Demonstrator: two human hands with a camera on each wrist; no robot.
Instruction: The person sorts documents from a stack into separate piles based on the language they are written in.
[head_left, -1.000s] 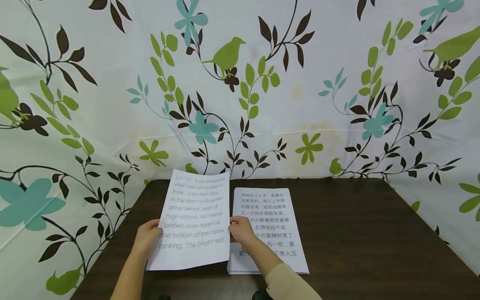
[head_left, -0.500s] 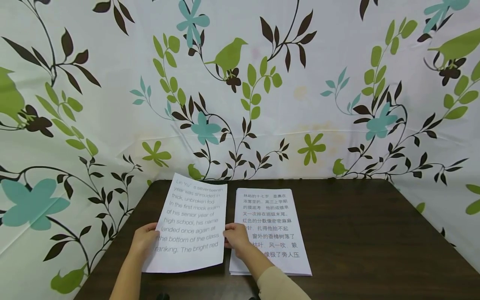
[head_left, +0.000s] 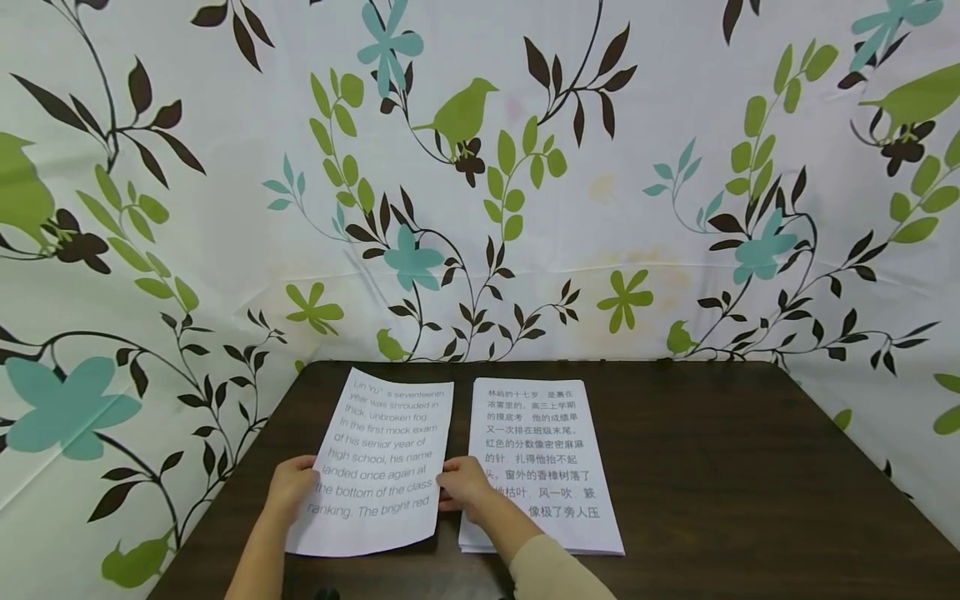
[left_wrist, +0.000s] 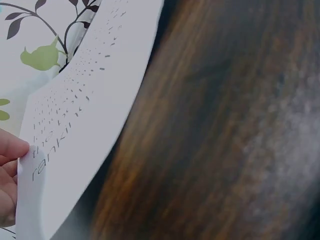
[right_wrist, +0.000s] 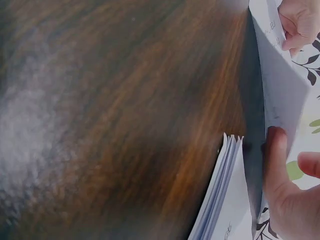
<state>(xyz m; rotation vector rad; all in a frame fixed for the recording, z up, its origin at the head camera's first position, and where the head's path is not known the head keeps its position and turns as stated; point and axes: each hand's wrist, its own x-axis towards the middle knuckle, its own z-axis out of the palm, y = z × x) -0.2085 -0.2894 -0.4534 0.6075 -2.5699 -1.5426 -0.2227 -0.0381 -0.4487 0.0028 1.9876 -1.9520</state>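
Observation:
A white sheet of paper (head_left: 375,467) printed with large English text is held between both hands, slightly curved and low over the table. My left hand (head_left: 291,487) pinches its left edge, thumb on the printed side; the left wrist view shows these fingers (left_wrist: 11,150) at the sheet's edge. At the opposite edge my right hand (head_left: 468,487) pinches the sheet. That hand partly covers a stack of paper (head_left: 543,433) with Chinese text, lying just to the right. Whether the sheet's lower edge touches the table cannot be told.
The dark brown wooden table (head_left: 697,467) extends to the right of the stack. Behind it hangs a white cloth (head_left: 570,192) patterned with leaves, birds and flowers. In the right wrist view, the stack's layered sheets (right_wrist: 220,195) show at one corner.
Both hands have lowered the English sheet toward the table and shifted it slightly left. More of the Chinese text on the stack shows now.

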